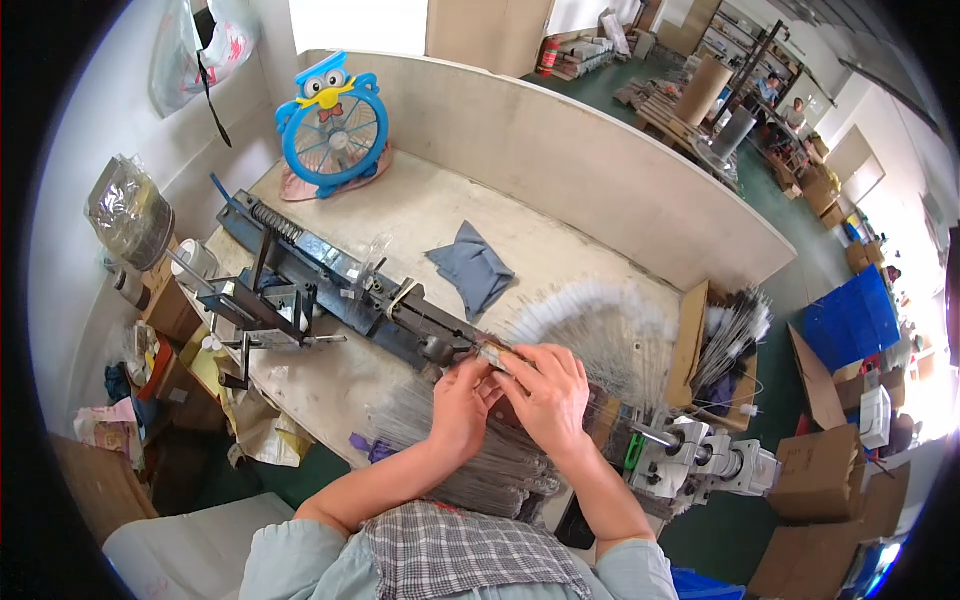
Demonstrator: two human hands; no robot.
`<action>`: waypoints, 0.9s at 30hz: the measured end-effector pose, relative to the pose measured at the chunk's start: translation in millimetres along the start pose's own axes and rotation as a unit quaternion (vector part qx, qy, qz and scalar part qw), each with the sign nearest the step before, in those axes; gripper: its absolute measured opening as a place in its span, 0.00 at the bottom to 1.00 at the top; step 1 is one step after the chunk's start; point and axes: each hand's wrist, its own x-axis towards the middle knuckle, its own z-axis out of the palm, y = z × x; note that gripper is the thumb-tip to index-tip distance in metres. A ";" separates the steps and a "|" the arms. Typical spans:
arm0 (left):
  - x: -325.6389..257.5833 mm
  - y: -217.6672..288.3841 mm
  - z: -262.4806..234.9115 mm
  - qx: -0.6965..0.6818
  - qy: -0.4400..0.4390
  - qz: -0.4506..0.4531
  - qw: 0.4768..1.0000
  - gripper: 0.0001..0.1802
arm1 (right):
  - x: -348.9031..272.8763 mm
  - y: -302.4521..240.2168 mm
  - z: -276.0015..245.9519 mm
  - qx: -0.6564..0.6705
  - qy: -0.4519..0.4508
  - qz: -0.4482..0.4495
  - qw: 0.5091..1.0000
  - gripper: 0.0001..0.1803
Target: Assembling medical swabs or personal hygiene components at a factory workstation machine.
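Note:
My left hand (461,402) and my right hand (548,396) meet at the near right end of a long dark metal bench jig (425,320). The fingers of both are closed in a pinch. Between the right fingertips shows a small shiny, yellowish piece (492,354), too small to name. What the left fingers hold is hidden. Thin grey wires (495,462) lie in a thick bundle under my wrists. Beyond my right hand, a fan of similar wires with whitish ends (590,308) spreads over the table.
A grey cloth (472,268) lies on the table (400,215), with a blue fan (337,135) behind. A hand crank (236,365) sticks out at left. A metal machine (700,458) and a cardboard box of wires (690,340) stand at right. A low partition (560,140) edges the back.

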 end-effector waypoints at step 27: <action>0.1 4.3 6.2 0.012 -0.017 -0.008 1.000 0.21 | -5.0 1.6 -17.3 -0.047 -0.003 0.055 0.997 0.13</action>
